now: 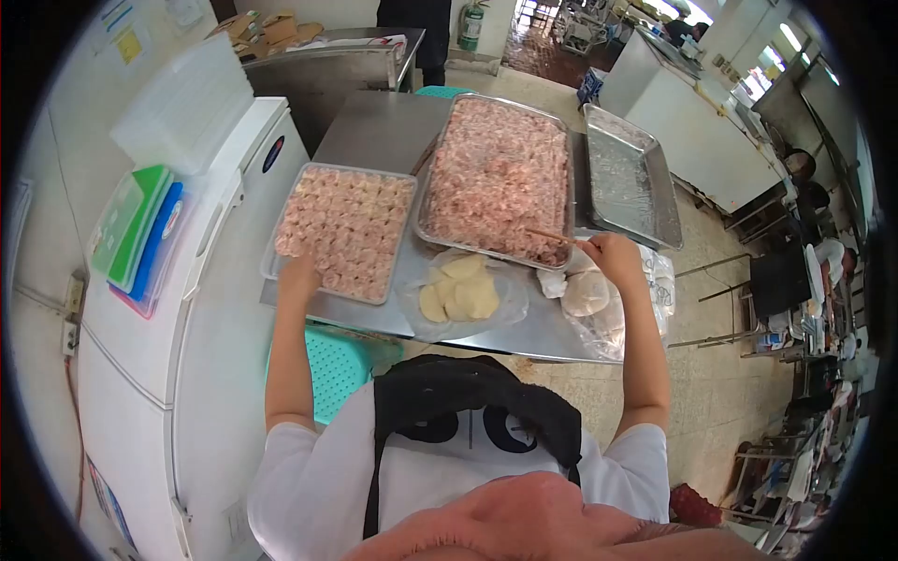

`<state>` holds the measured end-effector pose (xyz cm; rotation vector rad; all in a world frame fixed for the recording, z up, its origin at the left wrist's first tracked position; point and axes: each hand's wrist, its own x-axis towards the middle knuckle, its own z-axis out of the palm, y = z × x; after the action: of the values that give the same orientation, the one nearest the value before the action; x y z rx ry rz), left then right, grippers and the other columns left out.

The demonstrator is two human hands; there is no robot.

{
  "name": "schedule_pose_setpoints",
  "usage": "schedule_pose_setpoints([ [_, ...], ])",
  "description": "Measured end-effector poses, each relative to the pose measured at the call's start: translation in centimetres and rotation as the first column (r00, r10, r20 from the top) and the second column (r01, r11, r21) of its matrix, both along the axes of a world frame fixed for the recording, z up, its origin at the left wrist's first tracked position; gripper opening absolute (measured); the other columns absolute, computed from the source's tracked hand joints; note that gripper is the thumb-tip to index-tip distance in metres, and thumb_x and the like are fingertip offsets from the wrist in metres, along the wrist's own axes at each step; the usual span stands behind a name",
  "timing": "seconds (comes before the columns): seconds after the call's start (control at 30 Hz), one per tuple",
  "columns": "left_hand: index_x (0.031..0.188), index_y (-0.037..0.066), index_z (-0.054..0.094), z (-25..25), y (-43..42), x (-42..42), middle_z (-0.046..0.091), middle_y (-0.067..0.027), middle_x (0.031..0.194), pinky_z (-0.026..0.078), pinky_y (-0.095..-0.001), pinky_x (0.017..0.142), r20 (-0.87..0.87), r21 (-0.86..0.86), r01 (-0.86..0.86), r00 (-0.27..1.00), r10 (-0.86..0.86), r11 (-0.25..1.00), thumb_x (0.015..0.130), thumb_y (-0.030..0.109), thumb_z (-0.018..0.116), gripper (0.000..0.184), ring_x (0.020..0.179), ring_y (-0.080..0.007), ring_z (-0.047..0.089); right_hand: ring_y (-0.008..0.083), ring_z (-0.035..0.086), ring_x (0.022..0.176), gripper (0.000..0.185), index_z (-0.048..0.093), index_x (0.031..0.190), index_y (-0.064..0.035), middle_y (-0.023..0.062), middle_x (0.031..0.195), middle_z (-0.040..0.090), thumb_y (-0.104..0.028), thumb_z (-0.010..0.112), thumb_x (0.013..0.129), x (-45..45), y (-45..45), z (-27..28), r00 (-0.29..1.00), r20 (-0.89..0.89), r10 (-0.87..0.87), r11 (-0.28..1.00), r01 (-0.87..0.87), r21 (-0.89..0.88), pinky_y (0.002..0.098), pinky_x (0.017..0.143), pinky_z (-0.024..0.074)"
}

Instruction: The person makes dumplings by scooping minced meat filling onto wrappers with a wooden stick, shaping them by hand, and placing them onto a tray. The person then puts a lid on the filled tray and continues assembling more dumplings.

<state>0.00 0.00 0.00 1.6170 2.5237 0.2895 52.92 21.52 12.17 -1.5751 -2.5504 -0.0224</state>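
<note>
My left hand (pixel 300 278) is at the near left part of a tray of small filled dumplings (pixel 346 224), its fingers bent down onto them; what they hold, if anything, is hidden. My right hand (pixel 610 256) grips a thin brown stick (pixel 552 236), whose far end touches the minced meat (pixel 500 173) heaped in a large metal tray. Round pale yellow wrappers (pixel 460 289) lie on a plastic bag between my hands. Below my right hand are plastic-wrapped white bundles (pixel 587 294).
An empty metal tray (pixel 625 178) sits at the table's right. A white freezer (pixel 220 234) with colored lids (pixel 140 229) stands to the left. Under the table's near edge is a turquoise basket (pixel 339 374). Another person (pixel 412 37) stands beyond the table.
</note>
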Motion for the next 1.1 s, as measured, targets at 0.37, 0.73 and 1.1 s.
schedule_pose_setpoints([
  [0.37, 0.108, 0.005, 0.065, -1.6, 9.4, 23.2, 0.064, -0.0145, 0.102, 0.048, -0.041, 0.084, 0.31, 0.362, 0.381, 0.811, -0.496, 0.851, 0.083, 0.02, 0.064, 0.03, 0.095, -0.0343, 0.06, 0.03, 0.065, 0.07, 0.035, 0.066, 0.073, -0.0085, 0.0095, 0.075, 0.065, -0.037, 0.057, 0.09, 0.8, 5.1, -7.7, 0.954, -0.013, 0.3, 0.945, -0.295, 0.141, 0.0426, 0.059, 0.0522],
  [0.73, 0.09, 0.001, 0.068, -1.5, 8.2, 24.7, 0.065, -0.0138, 0.093, 0.048, -0.0413, 0.083, 0.278, 0.506, 0.105, 0.92, -0.277, 0.856, 0.087, 0.024, 0.061, 0.024, 0.092, -0.0339, 0.061, 0.0272, 0.067, 0.071, 0.02, 0.068, 0.077, -0.0092, 0.0091, 0.075, 0.066, -0.026, 0.059, 0.084, -0.5, 4.1, -1.9, 0.803, 0.262, 0.535, 0.824, -0.564, 0.048, 0.0398, 0.058, 0.0528],
  [1.1, 0.092, 0.002, 0.065, 1.0, 8.8, 24.5, 0.066, -0.0037, 0.09, 0.049, -0.0248, 0.074, 0.95, 0.311, -0.538, 0.162, -0.266, 0.783, 0.092, 0.023, 0.062, 0.021, 0.082, -0.0106, 0.063, 0.0266, 0.067, 0.065, 0.014, 0.068, 0.072, -0.0072, 0.0112, 0.068, 0.064, -0.017, 0.06, 0.079, -1.5, 2.8, -1.9, 0.81, 0.312, 0.496, 0.847, -0.531, 0.034, 0.0393, 0.053, 0.0517],
])
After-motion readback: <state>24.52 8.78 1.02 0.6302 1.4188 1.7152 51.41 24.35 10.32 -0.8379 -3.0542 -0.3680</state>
